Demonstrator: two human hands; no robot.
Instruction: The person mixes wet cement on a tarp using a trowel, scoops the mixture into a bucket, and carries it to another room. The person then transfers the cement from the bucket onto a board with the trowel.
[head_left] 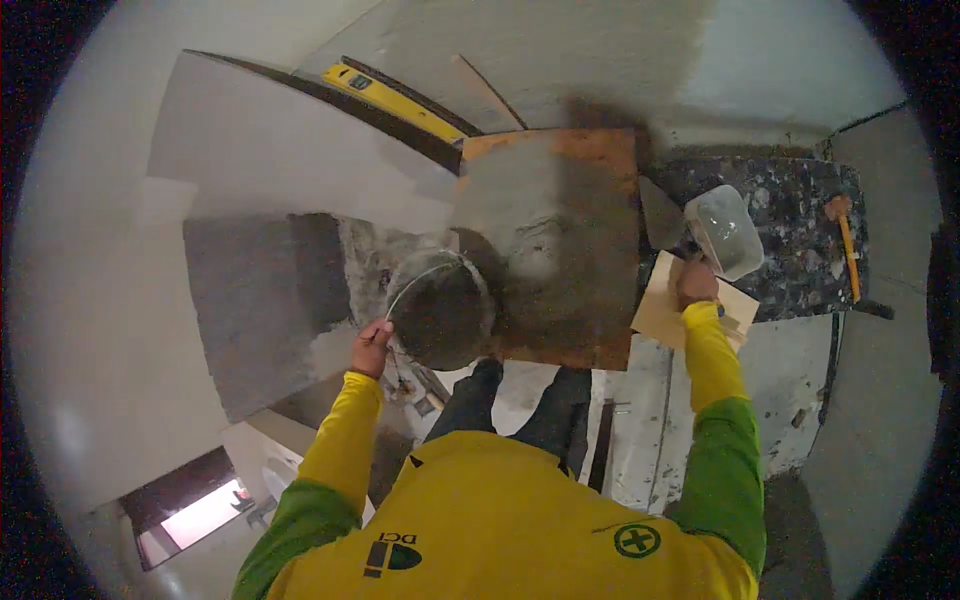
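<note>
My left hand (372,348) is closed around the thin wire handle (428,268) of a round bucket (490,320). Grey mortar or cement (436,318) shows inside it. My right hand (697,284) is over a pale, flat wooden board (655,300), its fingers curled. What they grip is hidden under the hand. Touching or close beyond those fingers is a whitish plastic tub (738,232), tilted, with some wet stuff inside. Between my hands lies a large orange-brown board (600,143), mostly coated with grey mortar (540,240).
A yellow spirit level (400,105) leans along the far wall beside a thin wooden strip (490,92). On a dark, spattered surface (800,200) at right lies a hammer-like tool with a yellow handle (848,245). Large grey panels (260,300) stand at left.
</note>
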